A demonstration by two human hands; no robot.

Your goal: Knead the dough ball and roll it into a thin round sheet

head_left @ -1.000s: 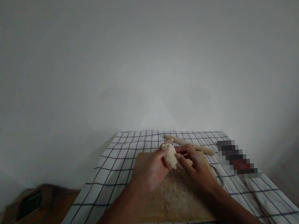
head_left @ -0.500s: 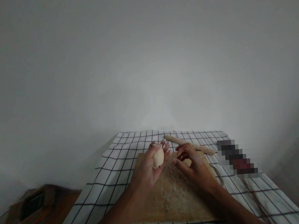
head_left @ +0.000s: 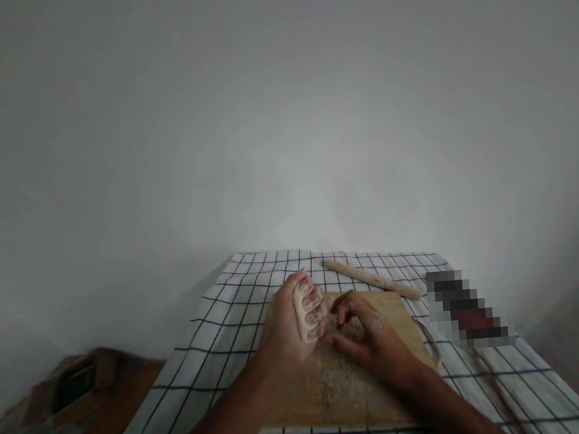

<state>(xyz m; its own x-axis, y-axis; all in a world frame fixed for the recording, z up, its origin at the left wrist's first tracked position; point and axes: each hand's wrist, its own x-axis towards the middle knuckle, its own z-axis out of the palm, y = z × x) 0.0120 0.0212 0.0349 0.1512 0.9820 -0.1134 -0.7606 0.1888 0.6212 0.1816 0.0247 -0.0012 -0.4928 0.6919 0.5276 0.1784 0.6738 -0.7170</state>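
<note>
A pale piece of dough (head_left: 302, 317) lies in my left hand (head_left: 297, 320), whose fingers are curled round it and press into it. Flour whitens those fingertips. My right hand (head_left: 366, 328) hovers just right of it, fingers bent and thumb apart from them, with nothing visible between. Below both hands is a wooden board (head_left: 304, 403) dusted with flour. Beyond the board a wooden rolling pin (head_left: 372, 279) lies slantwise on the cloth.
A white cloth with a black grid (head_left: 182, 386) covers the table. At the right is a blurred-out dark and red item (head_left: 470, 310), with a cord (head_left: 496, 388) near it. A cardboard box (head_left: 77, 387) stands low at the left. A pale wall (head_left: 284, 144) rises behind the table.
The fingers of my left hand have closed round the dough, which lay in the open palm before. My right hand has shifted slightly left and down. The view has moved a little.
</note>
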